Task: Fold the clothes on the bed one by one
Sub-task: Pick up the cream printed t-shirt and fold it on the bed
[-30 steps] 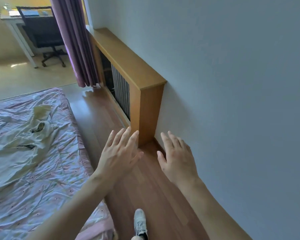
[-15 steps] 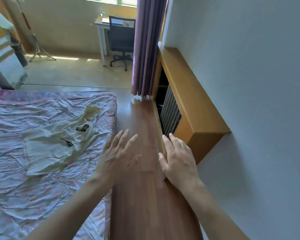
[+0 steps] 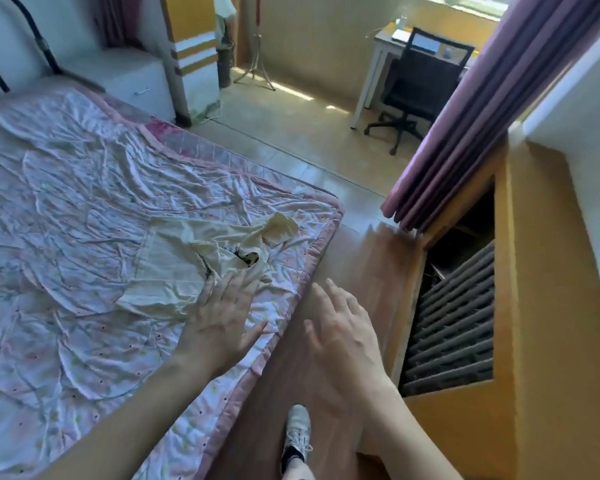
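Shirt [image 3: 174, 271]: cream, crumpled, lying near the bed's [image 3: 66, 341] foot corner on the wrinkled pink quilt
Left hand [image 3: 222, 320]: fingers spread flat over the shirt's near edge, gripping nothing
Right hand [image 3: 343, 334]: fingers loose and apart above the wood floor [image 3: 354, 258], holding nothing
Alongside: radiator cover [image 3: 533, 306] on the right, purple curtain [image 3: 464, 116], office chair [image 3: 416, 88] at a desk beyond
Below: one sneaker [image 3: 296, 434] on the floor
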